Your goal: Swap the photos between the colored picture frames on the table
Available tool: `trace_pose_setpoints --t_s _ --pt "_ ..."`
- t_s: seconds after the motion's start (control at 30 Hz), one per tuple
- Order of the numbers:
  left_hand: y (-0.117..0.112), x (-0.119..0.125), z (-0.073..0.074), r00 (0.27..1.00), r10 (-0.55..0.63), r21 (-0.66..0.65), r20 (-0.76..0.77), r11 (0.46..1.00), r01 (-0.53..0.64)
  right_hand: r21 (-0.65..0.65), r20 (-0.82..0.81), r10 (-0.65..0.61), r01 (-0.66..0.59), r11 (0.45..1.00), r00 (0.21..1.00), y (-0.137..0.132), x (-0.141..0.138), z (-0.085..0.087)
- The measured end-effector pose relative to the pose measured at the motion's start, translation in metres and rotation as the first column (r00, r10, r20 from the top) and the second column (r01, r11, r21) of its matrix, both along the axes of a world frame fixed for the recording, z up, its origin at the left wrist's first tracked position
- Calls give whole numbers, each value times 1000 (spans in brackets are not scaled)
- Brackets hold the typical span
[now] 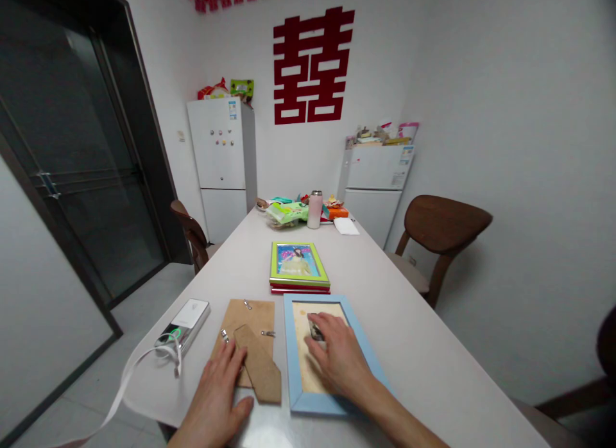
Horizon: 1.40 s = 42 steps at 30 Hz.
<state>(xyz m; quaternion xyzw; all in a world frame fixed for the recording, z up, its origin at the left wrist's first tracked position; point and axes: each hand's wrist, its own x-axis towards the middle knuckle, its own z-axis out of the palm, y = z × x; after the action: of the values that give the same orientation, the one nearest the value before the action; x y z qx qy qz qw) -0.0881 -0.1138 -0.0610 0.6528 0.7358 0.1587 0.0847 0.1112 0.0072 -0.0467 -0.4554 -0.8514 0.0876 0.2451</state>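
My left hand (217, 387) lies flat with fingers spread, its fingertips on a brown frame backing board (260, 310). The board has metal clips and a brown fold-out stand (257, 364) slanting across it. To its right is a light blue picture frame (291, 352) with a cream sheet (308, 371) inside. My right hand (339, 355) rests over this sheet, thumb and forefinger apart around a small dark patch (315, 328). Whether that patch is printed or a loose piece, I cannot tell. The hand hides part of the sheet and of the frame's right side.
Beyond the blue frame, a green picture frame (299, 281) lies stacked on red ones (301, 290). A power bank (185, 323) with a white cable sits at left. A pink bottle (314, 210) and snack bags (287, 213) stand at the far end. Chairs flank the table.
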Motion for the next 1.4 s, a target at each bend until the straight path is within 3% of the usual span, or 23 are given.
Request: trace_pose_setpoints --t_s 0.07,0.13,0.27,0.37,0.5,0.63,0.7,0.8,0.93,1.0,1.23,1.4 --pt "-5 -19 -11 998 66 31 -17 997 -66 -49 2 184 -184 982 983 -22 -26 3" --pt "-6 -29 -22 997 78 99 -10 992 -76 -75 8 267 -266 961 964 -39 -52 0" --pt "-5 -36 -38 999 53 199 0 979 -52 -142 -33 231 -233 962 972 -47 -85 -11" --pt "-3 -40 -39 999 26 260 -27 965 -18 -195 -134 222 -245 950 966 -41 -87 -5" --pt "1 -33 -20 991 -23 421 -133 904 78 -171 -203 246 -282 944 948 -37 -64 26" --pt "12 3 -2 976 -92 482 -197 858 178 -126 -224 248 -280 952 943 -31 -18 48" --pt "21 28 -5 973 -142 469 -183 857 213 -162 -208 220 -255 953 953 -25 8 44" --pt "37 60 -22 965 -221 421 -139 869 260 -229 -149 142 -173 958 979 -15 42 27" --pt "52 83 -35 956 -278 369 -91 882 292 -240 -95 87 -108 965 992 -6 66 5" --pt "55 86 -30 953 -294 335 -65 894 299 -223 -82 78 -95 970 994 -3 68 -1" --pt "52 90 7 964 -265 80 -26 961 266 -143 23 78 -74 987 997 -2 67 -10" --pt "47 89 5 950 -313 117 19 944 309 -60 -6 33 -33 998 999 14 69 -11"
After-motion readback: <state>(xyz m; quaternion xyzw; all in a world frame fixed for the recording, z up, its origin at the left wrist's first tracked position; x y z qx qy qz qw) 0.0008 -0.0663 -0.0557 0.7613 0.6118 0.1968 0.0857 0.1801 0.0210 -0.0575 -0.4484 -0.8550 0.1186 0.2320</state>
